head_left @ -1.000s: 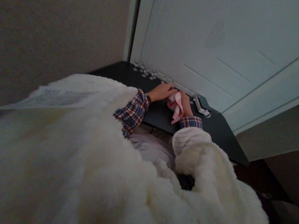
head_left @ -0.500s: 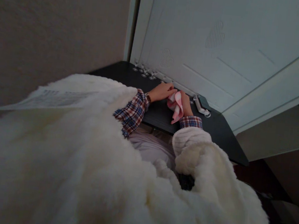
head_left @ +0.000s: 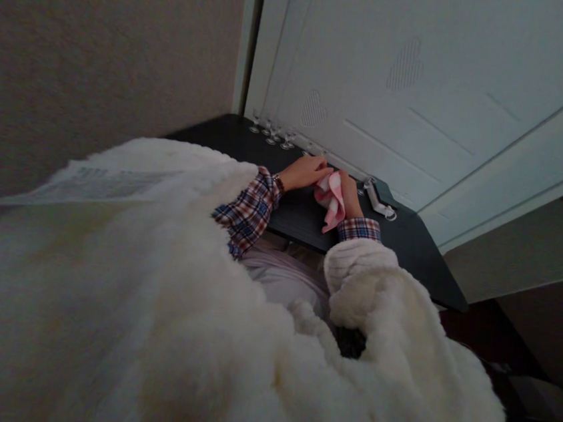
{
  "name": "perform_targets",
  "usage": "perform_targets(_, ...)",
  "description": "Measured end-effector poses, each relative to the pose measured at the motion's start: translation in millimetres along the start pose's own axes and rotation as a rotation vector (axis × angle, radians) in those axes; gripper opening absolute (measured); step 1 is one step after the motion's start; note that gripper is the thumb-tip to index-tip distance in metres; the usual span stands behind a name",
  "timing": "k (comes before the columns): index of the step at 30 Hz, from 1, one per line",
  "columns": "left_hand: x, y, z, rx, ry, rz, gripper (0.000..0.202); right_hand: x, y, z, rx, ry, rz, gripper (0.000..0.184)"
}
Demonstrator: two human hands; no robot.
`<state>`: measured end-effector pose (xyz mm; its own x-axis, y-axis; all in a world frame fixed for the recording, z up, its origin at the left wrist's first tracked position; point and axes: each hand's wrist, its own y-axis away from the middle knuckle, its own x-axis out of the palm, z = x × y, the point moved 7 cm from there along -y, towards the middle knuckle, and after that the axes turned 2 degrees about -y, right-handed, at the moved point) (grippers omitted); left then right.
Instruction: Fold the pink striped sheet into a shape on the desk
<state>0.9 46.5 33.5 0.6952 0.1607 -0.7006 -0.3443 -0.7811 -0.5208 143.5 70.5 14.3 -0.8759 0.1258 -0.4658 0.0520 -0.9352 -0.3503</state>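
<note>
A pink and white cloth (head_left: 333, 203) hangs crumpled from my right hand (head_left: 352, 195), whose fingers are closed on it above the black table. Beside it, my left hand (head_left: 304, 172) is closed with its fingertips bent in against the cloth's upper edge. Whatever those left fingers pinch is hidden behind them. Small stemmed clear glasses (head_left: 287, 142), several of them, stand along the table's back edge to the left of my hands. Part of another glass (head_left: 308, 151) shows just behind my left hand.
The black table (head_left: 408, 251) sits against a white door (head_left: 348, 57) with raised heart patterns. Right of my right hand lie a white strip-like object (head_left: 379, 202) with a ring at one end and a flat dark item (head_left: 386, 194). A textured wall (head_left: 108, 38) rises at left.
</note>
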Motion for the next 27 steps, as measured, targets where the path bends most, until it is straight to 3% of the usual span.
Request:
perform_targets(9,4.2,3,0,-0.022,-0.070,0.110,0.035,3,-2,-6,0.017,0.043,0.015,0.034)
perform_targets(18,4.4,2,1,-0.025,-0.058,0.099,0.036,2,6,6,0.029,0.040,0.013,0.032)
perform_targets(27,2.5,4,-2,-0.015,-0.020,0.073,0.033,1,4,1,0.053,0.056,0.021,0.032)
